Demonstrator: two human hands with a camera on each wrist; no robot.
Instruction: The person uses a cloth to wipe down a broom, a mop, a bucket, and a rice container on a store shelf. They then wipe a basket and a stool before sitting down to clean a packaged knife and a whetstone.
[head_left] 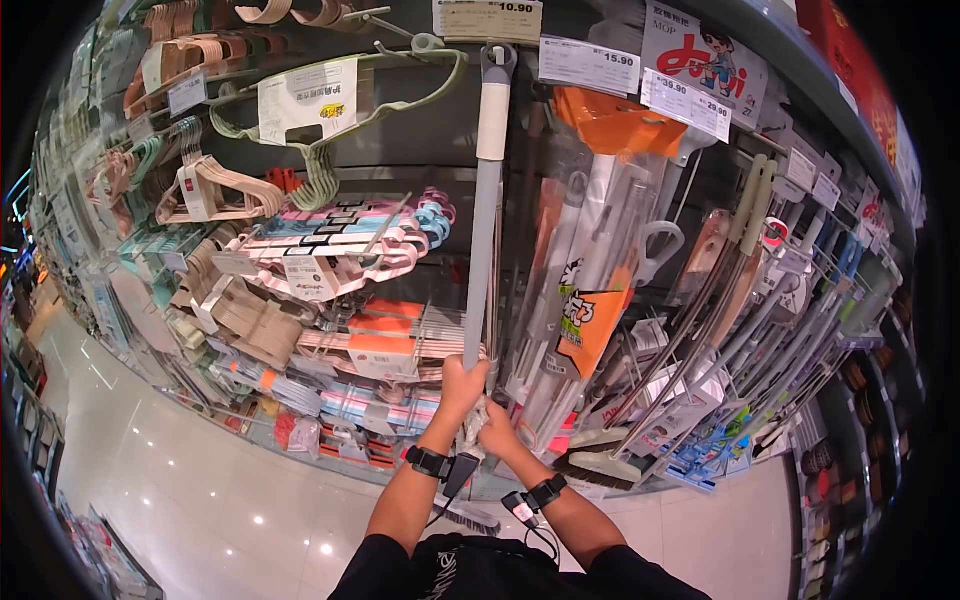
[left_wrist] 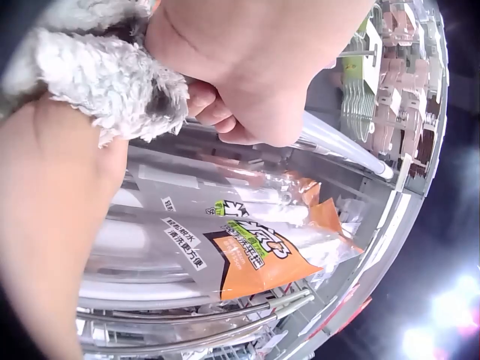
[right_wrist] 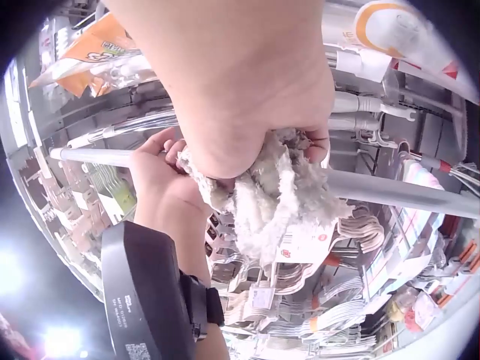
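A long grey mop (head_left: 485, 230) stands nearly upright in front of me, its white-sleeved handle end with a hanging hole at the top. My left hand (head_left: 463, 385) grips the pole, fingers curled round it. Just below, my right hand (head_left: 497, 430) holds the fluffy grey-white mop strands (right_wrist: 270, 195) bunched about the pole. In the right wrist view, strands spill out under the fingers and the pole (right_wrist: 405, 191) runs on past them. The left wrist view shows the strands (left_wrist: 112, 82) close beside my left hand, partly hiding the right.
Bagged mops with orange labels (head_left: 590, 330) hang right of the pole. Clothes hangers (head_left: 350, 245) fill the racks on the left. Price tags (head_left: 588, 65) line the shelf above. A broom head (head_left: 600, 465) sits low at the right, over the shiny tiled floor (head_left: 230, 500).
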